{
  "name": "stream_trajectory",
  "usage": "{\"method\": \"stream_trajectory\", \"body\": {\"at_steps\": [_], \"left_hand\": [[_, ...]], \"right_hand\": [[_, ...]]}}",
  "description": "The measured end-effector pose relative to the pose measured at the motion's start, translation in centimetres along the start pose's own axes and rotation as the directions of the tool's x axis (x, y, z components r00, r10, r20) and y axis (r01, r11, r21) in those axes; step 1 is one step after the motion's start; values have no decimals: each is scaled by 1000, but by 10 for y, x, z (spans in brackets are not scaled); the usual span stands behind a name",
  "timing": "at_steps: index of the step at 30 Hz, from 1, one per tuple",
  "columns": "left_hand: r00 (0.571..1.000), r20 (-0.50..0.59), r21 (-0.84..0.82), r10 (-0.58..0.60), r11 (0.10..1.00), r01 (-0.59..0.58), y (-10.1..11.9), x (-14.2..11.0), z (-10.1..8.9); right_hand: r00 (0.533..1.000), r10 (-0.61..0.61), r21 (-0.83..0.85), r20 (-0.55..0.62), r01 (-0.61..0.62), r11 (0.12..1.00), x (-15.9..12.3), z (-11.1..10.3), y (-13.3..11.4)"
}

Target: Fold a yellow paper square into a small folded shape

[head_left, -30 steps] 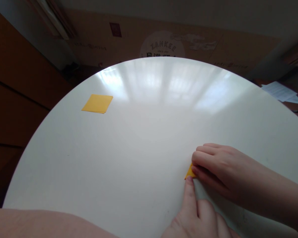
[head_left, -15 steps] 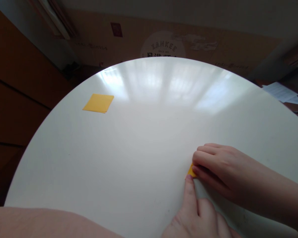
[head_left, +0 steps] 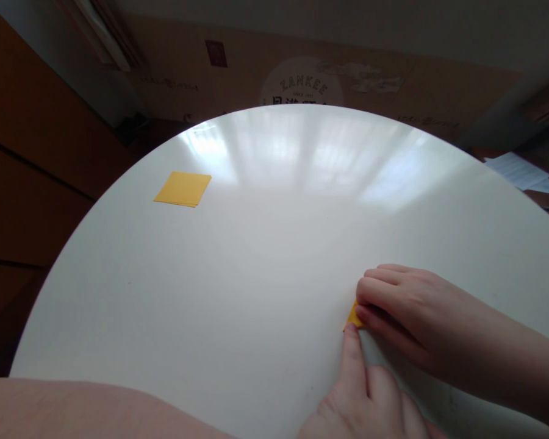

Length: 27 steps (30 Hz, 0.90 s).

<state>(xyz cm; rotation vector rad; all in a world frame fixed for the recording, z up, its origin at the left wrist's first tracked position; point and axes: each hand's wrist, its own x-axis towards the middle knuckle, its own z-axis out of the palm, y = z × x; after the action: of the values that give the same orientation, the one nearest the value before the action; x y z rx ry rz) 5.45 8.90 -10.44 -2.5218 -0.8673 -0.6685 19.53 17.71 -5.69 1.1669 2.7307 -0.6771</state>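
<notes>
A small folded piece of yellow paper [head_left: 352, 317] lies on the round white table [head_left: 256, 256], near its front right. My right hand [head_left: 402, 311] comes in from the right, its fingers curled together over the paper and pressing it down, so only a corner shows. My left hand [head_left: 366, 396] reaches up from the bottom edge. Its index fingertip rests on the paper's lower corner, and the other fingers are curled in. My left forearm [head_left: 96, 411] lies along the table's front edge.
A thin stack of yellow square sheets [head_left: 183, 188] lies at the table's far left. Behind the table stands a large cardboard box [head_left: 302, 79] with print on it. White papers [head_left: 521, 172] lie on a brown surface at the right. Brown wooden panels are on the left.
</notes>
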Motion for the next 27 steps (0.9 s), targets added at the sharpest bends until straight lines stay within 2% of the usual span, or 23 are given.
{"method": "stream_trajectory", "body": {"at_steps": [14,20,22,25,27], "left_hand": [[999,-11,6,-40,999,40,1,-1,0],[999,10,3,32,999,-32,3,0,1],[999,46,4,10,1000,-10,7,3,1],[991,95,29,-96,995,93,10,6,0],[995,75,38,-66,997,63,8,6,-1]], "right_hand": [[1000,-16,-20,0,16,1000,1,1,3],[999,-40,-45,-5,40,998,1,1,4],[999,-45,-49,-5,45,998,0,1,3],[999,-44,-56,-19,43,998,0,1,2],[999,-45,-56,-25,44,997,0,2,2]]}}
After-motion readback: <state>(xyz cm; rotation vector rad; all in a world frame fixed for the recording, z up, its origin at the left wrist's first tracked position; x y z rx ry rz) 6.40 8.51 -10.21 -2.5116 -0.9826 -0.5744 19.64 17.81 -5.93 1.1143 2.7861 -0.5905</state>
